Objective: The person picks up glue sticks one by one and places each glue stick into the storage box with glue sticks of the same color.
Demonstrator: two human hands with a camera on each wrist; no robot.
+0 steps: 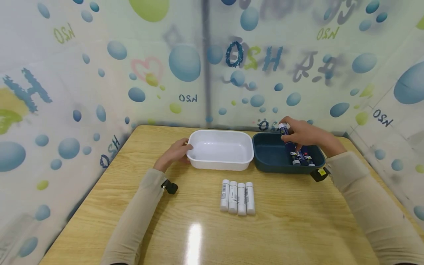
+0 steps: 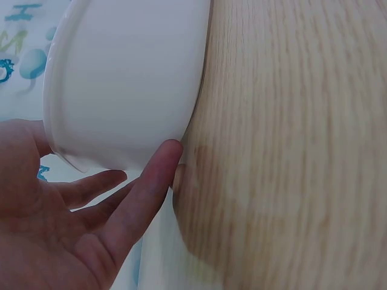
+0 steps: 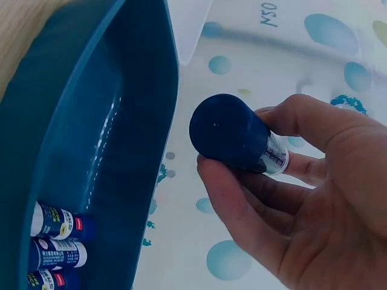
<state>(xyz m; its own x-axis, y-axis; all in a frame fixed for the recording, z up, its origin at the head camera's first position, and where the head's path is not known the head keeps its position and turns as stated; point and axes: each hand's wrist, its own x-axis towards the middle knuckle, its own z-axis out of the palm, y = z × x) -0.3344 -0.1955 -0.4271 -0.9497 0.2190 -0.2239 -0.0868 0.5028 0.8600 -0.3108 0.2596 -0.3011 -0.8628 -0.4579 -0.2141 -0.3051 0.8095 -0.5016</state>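
Note:
My right hand [image 1: 303, 133] holds a dark blue glue stick [image 1: 283, 129] with a white end, pinched between thumb and fingers above the dark teal basin [image 1: 269, 167]. In the right wrist view its round dark blue end [image 3: 221, 130] faces the camera. Three blue glue sticks [image 3: 60, 222] lie side by side in that basin's right part. At the left end of the white basin [image 1: 220, 165], my left hand [image 1: 176, 150] grips the rim, thumb over the edge. Its fingers [image 2: 148, 190] lie against the outer wall in the left wrist view.
Several white glue sticks [image 1: 233, 198] lie in a row on the wooden table [image 1: 159, 228], in front of the basins. The two basins stand side by side near the table's back edge. A patterned curtain [image 1: 212, 73] hangs behind and at both sides.

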